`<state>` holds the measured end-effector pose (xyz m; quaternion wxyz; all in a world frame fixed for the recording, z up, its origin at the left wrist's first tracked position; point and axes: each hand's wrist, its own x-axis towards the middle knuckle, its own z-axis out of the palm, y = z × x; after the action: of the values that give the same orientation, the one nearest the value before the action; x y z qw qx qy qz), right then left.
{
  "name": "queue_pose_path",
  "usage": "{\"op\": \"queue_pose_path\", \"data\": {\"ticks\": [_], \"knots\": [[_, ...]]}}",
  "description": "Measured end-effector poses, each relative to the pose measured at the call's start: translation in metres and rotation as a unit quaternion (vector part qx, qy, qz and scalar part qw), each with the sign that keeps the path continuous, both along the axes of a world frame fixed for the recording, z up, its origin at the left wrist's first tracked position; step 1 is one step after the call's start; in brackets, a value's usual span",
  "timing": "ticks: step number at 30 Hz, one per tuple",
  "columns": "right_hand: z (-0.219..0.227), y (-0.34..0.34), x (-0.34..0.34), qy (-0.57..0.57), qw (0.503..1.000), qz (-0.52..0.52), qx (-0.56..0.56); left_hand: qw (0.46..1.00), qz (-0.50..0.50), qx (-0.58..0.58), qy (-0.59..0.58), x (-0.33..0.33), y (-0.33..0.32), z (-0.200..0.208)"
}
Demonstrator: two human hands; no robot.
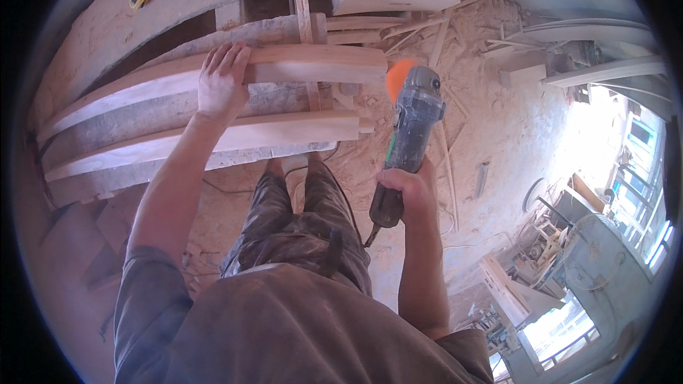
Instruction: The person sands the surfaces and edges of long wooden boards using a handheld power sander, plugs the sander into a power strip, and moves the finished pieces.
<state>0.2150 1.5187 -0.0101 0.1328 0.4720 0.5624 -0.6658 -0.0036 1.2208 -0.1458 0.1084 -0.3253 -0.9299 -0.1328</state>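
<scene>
head view: right hand [407, 186] grips the grinder [413, 121] near the curved wood [316, 64]; left hand [223, 85] lies on it, can't tell if gripping. if it wobbles, the orange disc [398, 79] could slip.

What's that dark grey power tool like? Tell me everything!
The long, dark grey power tool looks like dusty plastic, with a green strip along its left side, a metal-looking grey head and a blurred orange disc. The right hand grips its rear, where a dark cord leaves. It slants, head forward. The disc is beside the end of a pale curved wooden beam; I can't tell if they touch.
</scene>
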Motion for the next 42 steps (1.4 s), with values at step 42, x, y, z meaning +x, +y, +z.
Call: {"op": "queue_pose_path", "data": {"ticks": [42], "knots": [[-0.013,0.03,0.021,0.011,0.999,-0.007,0.036,0.913,-0.061,-0.076,-0.397,-0.066,-0.003,0.048]]}}
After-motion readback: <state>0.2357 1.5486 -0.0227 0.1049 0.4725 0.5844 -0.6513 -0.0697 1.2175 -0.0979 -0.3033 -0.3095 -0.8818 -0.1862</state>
